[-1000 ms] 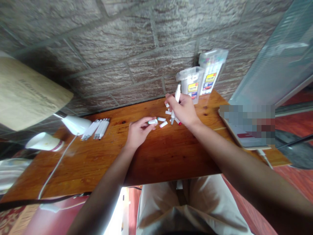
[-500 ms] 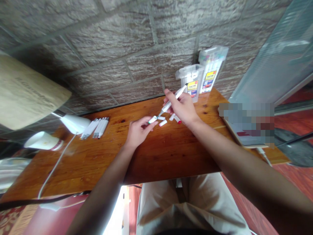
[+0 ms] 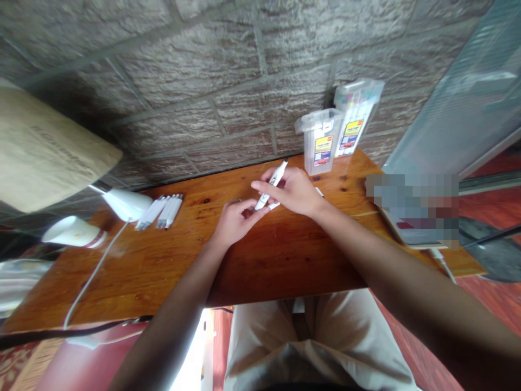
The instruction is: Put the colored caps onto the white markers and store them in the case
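A white marker (image 3: 272,187) is held at a slant in my right hand (image 3: 299,190), with a dark tip at its upper end and a greenish edge at its lower end. My left hand (image 3: 238,220) has its thumb and fingers pinched at that lower end; the white cap it held a moment ago is mostly hidden there. A white piece (image 3: 274,205) shows just under the marker, between the hands. Behind my right wrist, part of another small white piece (image 3: 320,191) lies on the table.
Two clear plastic marker cases (image 3: 323,136) (image 3: 356,117) stand at the back by the stone wall. Several grey-white markers (image 3: 169,212) lie at the left near a lamp base (image 3: 128,203) and a paper cup (image 3: 75,232). A laptop-like device (image 3: 411,217), partly blurred, rests at the right.
My right hand has lowered and moved left, bringing the marker's lower end to my left fingers. The loose caps on the table are now mostly covered by my right hand.
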Available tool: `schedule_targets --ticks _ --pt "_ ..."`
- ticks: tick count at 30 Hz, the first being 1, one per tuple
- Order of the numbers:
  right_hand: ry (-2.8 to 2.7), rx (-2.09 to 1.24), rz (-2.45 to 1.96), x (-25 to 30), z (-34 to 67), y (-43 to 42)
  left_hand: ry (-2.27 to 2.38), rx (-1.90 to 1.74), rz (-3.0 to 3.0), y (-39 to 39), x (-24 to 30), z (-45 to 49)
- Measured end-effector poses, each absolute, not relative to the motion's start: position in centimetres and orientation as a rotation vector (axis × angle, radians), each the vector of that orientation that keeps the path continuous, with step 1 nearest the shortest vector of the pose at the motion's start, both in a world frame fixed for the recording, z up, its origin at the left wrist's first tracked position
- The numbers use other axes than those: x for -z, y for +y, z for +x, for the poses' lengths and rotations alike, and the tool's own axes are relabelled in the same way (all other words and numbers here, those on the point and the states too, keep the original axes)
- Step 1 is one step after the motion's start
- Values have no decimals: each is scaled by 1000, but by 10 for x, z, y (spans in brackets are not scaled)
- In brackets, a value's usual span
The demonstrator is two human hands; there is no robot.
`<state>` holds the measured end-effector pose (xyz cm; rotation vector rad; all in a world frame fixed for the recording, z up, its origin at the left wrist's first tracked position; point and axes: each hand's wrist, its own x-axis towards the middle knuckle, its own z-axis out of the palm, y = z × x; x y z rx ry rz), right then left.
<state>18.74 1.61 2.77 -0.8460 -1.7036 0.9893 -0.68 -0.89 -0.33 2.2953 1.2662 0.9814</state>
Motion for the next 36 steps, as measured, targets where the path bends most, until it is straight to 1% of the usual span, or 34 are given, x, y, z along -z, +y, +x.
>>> schedule_targets --ticks 7,17,22,28,36 --pt "-1748 -1103 -733 -30 186 13 1219 -912 2275 -10 7 -6" --pt "-2190 -790 -751 -29 194 14 1217 -729 2350 -7 14 -6" --pt "-2151 -856 -737 -31 193 12 1242 -708 2320 -7 14 -8" --pt "-2147 -763 -808 -27 190 13 1175 -740 2354 -7 13 -8" --pt "-2114 -782 -800 -27 188 12 1171 -742 2394 -6 14 -8"
